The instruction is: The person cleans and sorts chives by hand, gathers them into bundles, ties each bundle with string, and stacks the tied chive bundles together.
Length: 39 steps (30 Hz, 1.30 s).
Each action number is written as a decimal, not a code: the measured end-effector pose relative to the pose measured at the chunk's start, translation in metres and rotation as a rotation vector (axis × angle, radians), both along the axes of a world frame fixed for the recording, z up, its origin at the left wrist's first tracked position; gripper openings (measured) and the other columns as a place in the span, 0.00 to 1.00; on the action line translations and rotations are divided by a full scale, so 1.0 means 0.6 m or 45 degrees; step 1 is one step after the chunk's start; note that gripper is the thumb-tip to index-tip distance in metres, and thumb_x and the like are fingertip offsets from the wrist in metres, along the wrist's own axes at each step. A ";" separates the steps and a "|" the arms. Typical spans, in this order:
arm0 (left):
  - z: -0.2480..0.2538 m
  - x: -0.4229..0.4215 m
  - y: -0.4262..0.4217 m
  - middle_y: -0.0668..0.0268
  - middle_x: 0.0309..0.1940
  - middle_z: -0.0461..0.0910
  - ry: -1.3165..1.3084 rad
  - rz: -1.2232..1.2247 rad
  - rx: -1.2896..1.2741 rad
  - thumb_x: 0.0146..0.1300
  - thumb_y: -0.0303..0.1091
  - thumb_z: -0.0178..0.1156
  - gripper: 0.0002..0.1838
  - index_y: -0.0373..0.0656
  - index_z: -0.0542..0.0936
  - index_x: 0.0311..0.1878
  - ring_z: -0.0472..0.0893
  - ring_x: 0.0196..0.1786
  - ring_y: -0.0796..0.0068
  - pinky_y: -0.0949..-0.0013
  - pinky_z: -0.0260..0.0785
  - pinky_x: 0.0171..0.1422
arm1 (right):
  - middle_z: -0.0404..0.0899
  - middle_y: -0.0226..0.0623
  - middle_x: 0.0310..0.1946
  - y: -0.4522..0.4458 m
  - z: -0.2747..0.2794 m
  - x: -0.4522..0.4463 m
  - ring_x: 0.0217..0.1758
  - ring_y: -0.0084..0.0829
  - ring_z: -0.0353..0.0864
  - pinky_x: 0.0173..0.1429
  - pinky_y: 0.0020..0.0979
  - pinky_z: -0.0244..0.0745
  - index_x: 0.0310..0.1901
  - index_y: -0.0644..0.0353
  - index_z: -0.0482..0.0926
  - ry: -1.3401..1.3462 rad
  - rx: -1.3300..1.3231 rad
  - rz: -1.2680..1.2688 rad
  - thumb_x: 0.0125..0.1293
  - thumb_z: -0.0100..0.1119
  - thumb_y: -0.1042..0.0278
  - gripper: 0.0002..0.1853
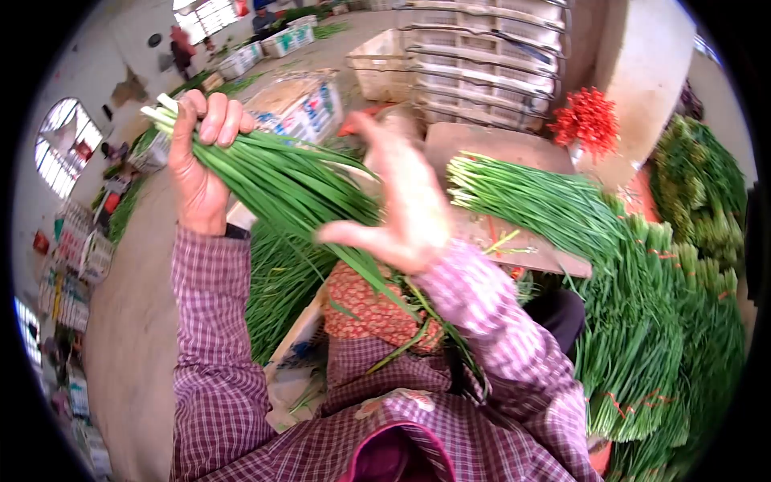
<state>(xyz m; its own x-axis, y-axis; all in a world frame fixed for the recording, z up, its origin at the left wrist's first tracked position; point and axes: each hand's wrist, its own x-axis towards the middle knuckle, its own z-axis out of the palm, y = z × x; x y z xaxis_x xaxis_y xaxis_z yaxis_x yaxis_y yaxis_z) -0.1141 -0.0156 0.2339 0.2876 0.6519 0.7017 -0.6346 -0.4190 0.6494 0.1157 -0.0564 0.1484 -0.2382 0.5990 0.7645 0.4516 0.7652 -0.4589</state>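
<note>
My left hand (198, 178), raised at the left, is closed around a bunch of garlic chives (301, 181) near its white stem ends. The green leaves slant down to the right towards my lap. Beside those leaves, my right hand (409, 210) is spread with the thumb stretched out; motion blurs its fingers. I cannot tell whether it touches the leaves. A neat pile of chives (534, 197) lies on a brown board (502, 140) to the right. Loose chives (281, 293) fill a crate below my left forearm. A few stray leaves hang over my patterned apron (357, 301).
Tied chive bundles (634, 353) are heaped at my right. A cluster of red ties (585, 120) stands behind the board, by a pillar (642, 88). Stacked white crates (482, 68) rise at the back. A printed box (297, 104) sits beyond my left hand. Other people are far off.
</note>
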 end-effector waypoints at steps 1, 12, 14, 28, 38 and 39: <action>0.003 0.020 -0.005 0.75 0.22 0.62 0.041 0.015 0.028 0.71 0.41 0.57 0.12 0.47 0.70 0.34 0.65 0.29 0.79 0.68 0.67 0.49 | 0.63 0.54 0.66 0.004 0.006 -0.027 0.69 0.51 0.64 0.72 0.47 0.58 0.72 0.66 0.52 0.077 0.079 0.028 0.39 0.77 0.36 0.64; -0.014 0.131 -0.015 0.72 0.21 0.62 -0.548 -0.338 -0.357 0.72 0.37 0.54 0.14 0.46 0.66 0.29 0.62 0.29 0.76 0.69 0.59 0.45 | 0.80 0.40 0.38 0.012 0.020 0.023 0.30 0.39 0.84 0.30 0.38 0.80 0.61 0.47 0.67 -0.258 0.086 -0.438 0.48 0.71 0.65 0.36; -0.006 0.097 0.020 0.72 0.20 0.61 -0.609 -0.329 -0.347 0.71 0.35 0.55 0.14 0.46 0.67 0.28 0.62 0.29 0.77 0.70 0.60 0.43 | 0.75 0.35 0.25 0.023 0.029 0.083 0.23 0.35 0.80 0.19 0.37 0.74 0.51 0.49 0.72 -0.275 0.403 -0.513 0.51 0.65 0.72 0.23; -0.138 0.272 0.053 0.66 0.38 0.84 0.661 0.725 0.107 0.72 0.36 0.51 0.12 0.42 0.81 0.46 0.82 0.43 0.74 0.66 0.72 0.58 | 0.83 0.39 0.40 0.121 -0.079 0.414 0.43 0.46 0.84 0.47 0.44 0.78 0.58 0.42 0.70 -0.941 -0.388 -0.793 0.49 0.70 0.65 0.32; -0.363 0.500 0.204 0.56 0.48 0.80 1.299 1.102 0.782 0.69 0.36 0.52 0.16 0.36 0.78 0.53 0.77 0.54 0.59 0.57 0.62 0.63 | 0.78 0.44 0.51 0.210 -0.175 0.415 0.60 0.49 0.74 0.63 0.47 0.70 0.65 0.48 0.68 -0.934 -0.429 -0.526 0.45 0.72 0.60 0.41; -0.369 0.502 0.209 0.56 0.48 0.80 1.303 1.105 0.778 0.69 0.36 0.52 0.16 0.36 0.78 0.53 0.77 0.54 0.59 0.57 0.62 0.63 | 0.75 0.47 0.55 0.202 -0.166 0.417 0.64 0.51 0.69 0.68 0.49 0.64 0.67 0.50 0.66 -0.958 -0.555 -0.492 0.48 0.72 0.54 0.42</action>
<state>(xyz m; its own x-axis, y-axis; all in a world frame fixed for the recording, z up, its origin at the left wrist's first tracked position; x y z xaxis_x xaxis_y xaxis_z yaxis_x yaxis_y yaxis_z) 0.1870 0.1100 0.0127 0.4992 0.5598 0.6614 0.5690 -0.7874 0.2369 0.3657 0.0650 0.0486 -0.3026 0.9357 0.1817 0.9309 0.3310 -0.1544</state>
